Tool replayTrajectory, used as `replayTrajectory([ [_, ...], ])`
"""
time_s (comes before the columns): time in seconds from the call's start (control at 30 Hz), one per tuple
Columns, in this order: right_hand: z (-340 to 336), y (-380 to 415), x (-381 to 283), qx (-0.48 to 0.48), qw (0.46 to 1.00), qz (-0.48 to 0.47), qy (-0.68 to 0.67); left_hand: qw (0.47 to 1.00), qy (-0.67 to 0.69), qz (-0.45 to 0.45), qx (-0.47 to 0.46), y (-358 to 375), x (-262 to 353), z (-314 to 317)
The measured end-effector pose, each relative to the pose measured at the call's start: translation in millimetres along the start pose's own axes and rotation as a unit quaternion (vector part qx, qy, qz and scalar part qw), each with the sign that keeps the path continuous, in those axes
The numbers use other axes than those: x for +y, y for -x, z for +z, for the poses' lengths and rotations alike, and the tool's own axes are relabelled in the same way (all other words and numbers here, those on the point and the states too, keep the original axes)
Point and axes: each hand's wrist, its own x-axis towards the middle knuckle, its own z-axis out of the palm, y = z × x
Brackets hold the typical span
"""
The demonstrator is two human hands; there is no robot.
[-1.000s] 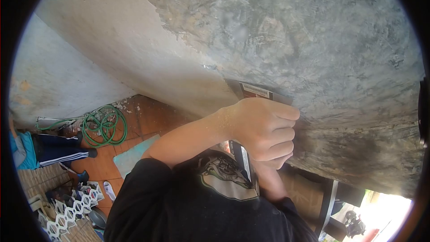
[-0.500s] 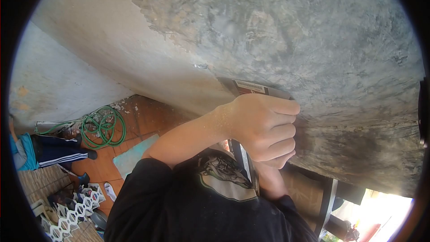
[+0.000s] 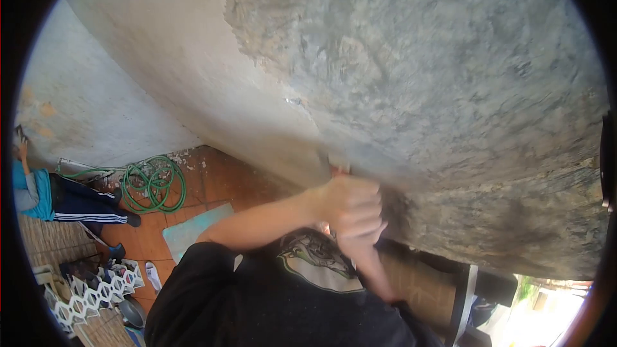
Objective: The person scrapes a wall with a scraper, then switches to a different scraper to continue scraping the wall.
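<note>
My left hand (image 3: pixel 352 209) is closed in a fist close to the wall, blurred by motion. It is wrapped around a flat trowel (image 3: pixel 338 168), of which only a smeared corner shows above the knuckles. The trowel's face lies near or against the wall; contact cannot be made out. My right forearm (image 3: pixel 371 270) rises from below to meet the left hand, and the right hand's fingers are hidden behind it. In front of me the wall (image 3: pixel 411 77) carries a mottled grey coat, with a ragged border against a smoother pale part at left.
Another person (image 3: pixel 38 193) in a turquoise top touches the wall at far left. A coiled green hose (image 3: pixel 154 183) lies on the terracotta floor (image 3: pixel 212 173). A turquoise board (image 3: pixel 193 228), a white shoe (image 3: pixel 153 276) and a white lattice rack (image 3: pixel 96 302) are lower left. Dark furniture (image 3: pixel 424 283) stands lower right.
My left hand and the trowel have moved left and slightly down along the wall. The trowel's barcode label, sharp before, is now blurred. The view has shifted slightly.
</note>
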Motion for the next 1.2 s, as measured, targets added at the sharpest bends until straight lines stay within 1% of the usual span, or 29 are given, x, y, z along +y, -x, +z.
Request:
replayTrajectory([
  [0.03,2.7,19.9,6.8,0.031,0.998,-0.034,0.044,1.000,-0.012,0.006,0.000,7.8,11.1,5.5],
  [0.07,-3.4,14.6,5.2,-0.025,0.998,-0.054,-0.020,1.000,0.008,0.024,0.003,14.7,20.0,12.2],
  [0.1,-7.7,17.2,-8.9,-0.017,0.995,-0.047,-0.088,0.999,0.026,0.019,0.010,15.3,27.0,14.9],
  [0.13,-11.0,19.1,-16.2,-0.014,0.995,-0.055,-0.086,0.999,0.023,0.027,0.009,15.7,30.4,15.6],
  [0.2,-16.3,18.4,-25.1,-0.019,0.999,-0.025,-0.018,1.000,0.030,-0.009,0.005,16.5,29.0,11.8],
  [0.23,-19.2,16.2,-27.8,-0.026,0.999,-0.023,0.025,1.000,0.021,-0.007,0.011,16.7,23.4,9.4],
  [0.27,-18.9,14.0,-27.8,-0.021,0.999,-0.033,0.027,1.000,0.017,0.003,0.011,19.8,20.2,6.7],
  [0.33,-18.8,6.7,-28.2,-0.063,0.996,0.030,0.062,0.998,-0.015,-0.064,0.013,28.0,18.5,-1.7],
  [0.37,-20.8,2.0,-31.4,-0.103,0.993,0.032,0.054,0.996,-0.033,-0.082,-0.002,31.2,18.7,-8.9],
  [0.4,-20.1,-1.8,-32.1,-0.102,0.993,0.023,0.056,0.996,-0.039,-0.076,-0.002,35.2,19.2,-12.3],
  [0.47,-15.9,-4.0,-34.5,-0.177,0.979,0.089,0.046,0.987,-0.043,-0.147,-0.043,48.8,21.5,-15.2],
  [0.5,-11.6,-4.4,-28.0,-0.197,0.974,0.098,0.049,0.988,-0.043,-0.141,-0.044,60.6,22.4,-16.0],
  [0.53,-8.2,-4.9,-26.9,-0.190,0.976,0.095,0.048,0.980,-0.041,-0.172,-0.090,75.9,22.5,-16.3],
  [0.57,-4.5,-4.5,-27.0,-0.212,0.962,0.139,0.099,0.969,-0.039,-0.202,-0.136,91.0,24.7,-16.3],
  [0.6,0.2,-3.6,-25.4,-0.232,0.944,0.182,0.148,0.971,-0.036,-0.193,-0.140,106.9,27.9,-16.0],
  [0.63,11.2,3.0,-8.4,-0.222,0.943,0.185,0.167,0.955,-0.031,-0.213,-0.203,123.2,30.7,-16.1],
  [0.67,16.3,6.9,-7.6,-0.209,0.946,0.184,0.163,0.935,-0.027,-0.233,-0.265,133.4,35.0,-16.8],
  [0.7,20.5,10.1,-9.1,-0.204,0.941,0.203,0.176,0.937,-0.024,-0.221,-0.271,138.6,41.7,-17.5],
  [0.77,25.1,8.6,-18.7,-0.210,0.928,0.251,0.180,0.890,-0.024,-0.318,-0.325,148.8,52.4,-22.1],
  [0.8,30.1,9.8,-16.6,-0.199,0.930,0.255,0.174,0.891,-0.018,-0.308,-0.332,153.0,53.2,-26.1],
  [0.87,43.6,16.2,-7.9,-0.187,0.936,0.234,0.183,0.852,0.040,-0.325,-0.408,162.3,54.6,-33.9],
  [0.9,48.9,15.7,-7.4,-0.187,0.937,0.236,0.177,0.818,0.049,-0.350,-0.454,160.4,55.4,-38.6],
  [0.93,53.5,15.9,-8.2,-0.182,0.937,0.242,0.175,0.818,0.055,-0.345,-0.457,159.3,55.1,-43.7],
  [1.0,61.7,13.5,-11.0,-0.219,0.931,0.223,0.191,0.750,0.096,-0.389,-0.527,155.1,54.1,-56.1],
  [1.03,66.4,14.4,-12.9,-0.217,0.930,0.228,0.191,0.750,0.101,-0.387,-0.527,161.9,54.8,-58.7],
  [1.1,75.3,14.2,-17.1,-0.248,0.919,0.236,0.195,0.726,0.163,-0.398,-0.537,183.0,54.3,-60.5],
  [1.13,79.3,15.8,-18.2,-0.245,0.919,0.240,0.198,0.728,0.165,-0.394,-0.536,191.7,55.7,-60.3],
  [1.2,86.9,23.6,-18.6,-0.236,0.922,0.244,0.188,0.739,0.207,-0.330,-0.551,199.6,56.8,-58.6],
])
